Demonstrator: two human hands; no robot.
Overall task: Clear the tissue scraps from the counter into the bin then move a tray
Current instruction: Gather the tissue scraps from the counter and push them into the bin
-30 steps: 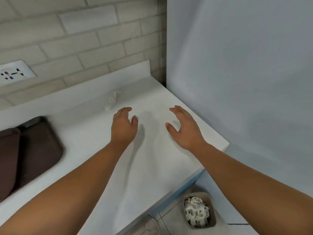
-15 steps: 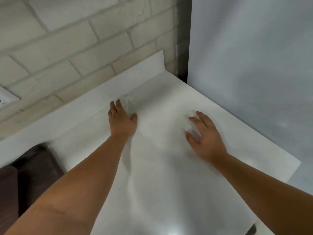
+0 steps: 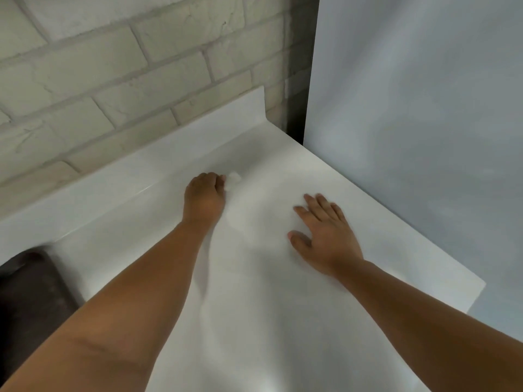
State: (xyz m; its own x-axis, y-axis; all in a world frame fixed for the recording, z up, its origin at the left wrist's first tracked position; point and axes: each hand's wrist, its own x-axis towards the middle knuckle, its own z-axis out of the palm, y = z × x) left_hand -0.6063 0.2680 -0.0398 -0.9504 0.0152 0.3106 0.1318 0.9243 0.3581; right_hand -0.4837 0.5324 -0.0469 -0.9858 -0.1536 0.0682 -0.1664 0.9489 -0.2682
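Note:
A small white tissue scrap lies on the white counter near the raised back edge. My left hand has its fingers curled around the scrap's near end, with part of the tissue sticking out past the fingertips. My right hand lies flat on the counter to the right, fingers spread and holding nothing. A dark brown tray shows at the lower left edge of the view. The bin is out of view.
A pale brick wall rises behind the counter. A grey-white panel stands along the counter's right side. The counter's right corner ends close to my right forearm.
My left hand reached forward to the back of the counter and curled its fingers onto the tissue scrap. My right hand settled flat on the counter. The view moved closer; the floor bin dropped out of sight.

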